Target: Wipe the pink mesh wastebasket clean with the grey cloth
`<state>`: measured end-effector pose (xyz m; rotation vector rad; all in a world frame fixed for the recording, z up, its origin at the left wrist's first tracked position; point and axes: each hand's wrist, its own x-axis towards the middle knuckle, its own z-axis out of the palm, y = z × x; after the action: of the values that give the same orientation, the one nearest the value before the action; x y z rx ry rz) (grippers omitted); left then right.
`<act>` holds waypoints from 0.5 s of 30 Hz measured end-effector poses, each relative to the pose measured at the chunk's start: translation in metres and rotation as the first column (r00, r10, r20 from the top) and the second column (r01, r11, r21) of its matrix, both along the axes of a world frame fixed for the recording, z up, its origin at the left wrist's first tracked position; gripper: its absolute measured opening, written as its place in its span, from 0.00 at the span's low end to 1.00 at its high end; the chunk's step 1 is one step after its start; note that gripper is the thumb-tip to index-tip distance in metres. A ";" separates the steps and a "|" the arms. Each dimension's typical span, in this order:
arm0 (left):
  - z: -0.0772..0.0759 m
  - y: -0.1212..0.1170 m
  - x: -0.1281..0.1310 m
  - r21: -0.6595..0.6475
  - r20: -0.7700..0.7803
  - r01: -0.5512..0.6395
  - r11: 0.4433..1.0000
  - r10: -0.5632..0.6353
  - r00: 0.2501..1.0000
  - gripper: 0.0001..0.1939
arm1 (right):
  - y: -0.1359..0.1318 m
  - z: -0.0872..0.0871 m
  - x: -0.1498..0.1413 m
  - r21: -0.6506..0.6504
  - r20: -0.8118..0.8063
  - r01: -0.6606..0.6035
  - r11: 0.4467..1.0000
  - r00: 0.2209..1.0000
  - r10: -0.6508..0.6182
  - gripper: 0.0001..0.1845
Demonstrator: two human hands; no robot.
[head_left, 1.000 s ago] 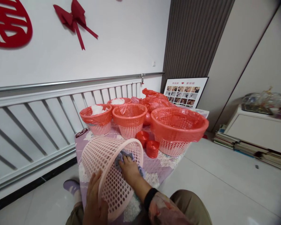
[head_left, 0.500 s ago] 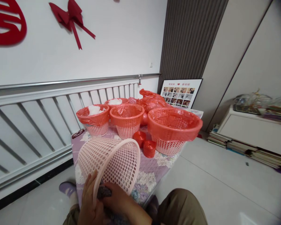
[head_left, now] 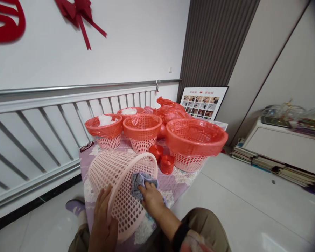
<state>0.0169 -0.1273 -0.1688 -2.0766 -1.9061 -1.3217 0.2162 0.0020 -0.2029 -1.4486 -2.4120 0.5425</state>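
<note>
From here I see the left hand [head_left: 103, 220] nearest, its fingers close together along the rim of a pale pink perforated basket [head_left: 109, 171], thumb on the inner side. The basket lies tipped on its side on the floral tablecloth [head_left: 177, 189], mouth toward the right hand [head_left: 152, 199]. That hand presses a grey-purple cloth [head_left: 144, 182] at the basket's mouth, fingers slightly spread; whether the thumb pinches it, I can't tell. Just beyond the basket sit two rolls of red plastic twine [head_left: 167, 164] [head_left: 156, 152], seemingly. Farther past it stand red-lined baskets [head_left: 196, 140], two holding something white [head_left: 106, 120], and eyeglasses [head_left: 86, 146] lie behind its left end.
</note>
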 end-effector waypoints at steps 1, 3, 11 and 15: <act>0.000 0.001 0.001 0.003 0.012 -0.005 1.000 0.005 1.000 0.39 | -0.009 -0.007 -0.006 -0.022 -0.009 0.012 1.000 1.000 -0.012 0.31; 0.001 0.002 0.003 0.000 0.038 -0.009 1.000 0.009 0.999 0.39 | -0.028 -0.015 -0.020 -0.058 -0.044 0.016 0.998 0.999 -0.018 0.27; 0.006 -0.007 0.000 -0.081 0.174 -0.089 0.993 0.102 0.979 0.34 | -0.079 -0.021 -0.052 -0.297 -0.563 -0.108 0.949 0.822 -0.083 0.22; -0.024 -0.029 -0.012 -0.107 0.333 -0.240 0.965 0.263 0.906 0.39 | -0.083 -0.026 -0.050 -0.277 -0.551 -0.111 0.954 0.832 -0.063 0.24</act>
<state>0.0046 -0.1564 -0.1927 -1.6267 -2.2847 -1.6644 0.1665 -0.0812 -0.2291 -1.1425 -1.9338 1.1973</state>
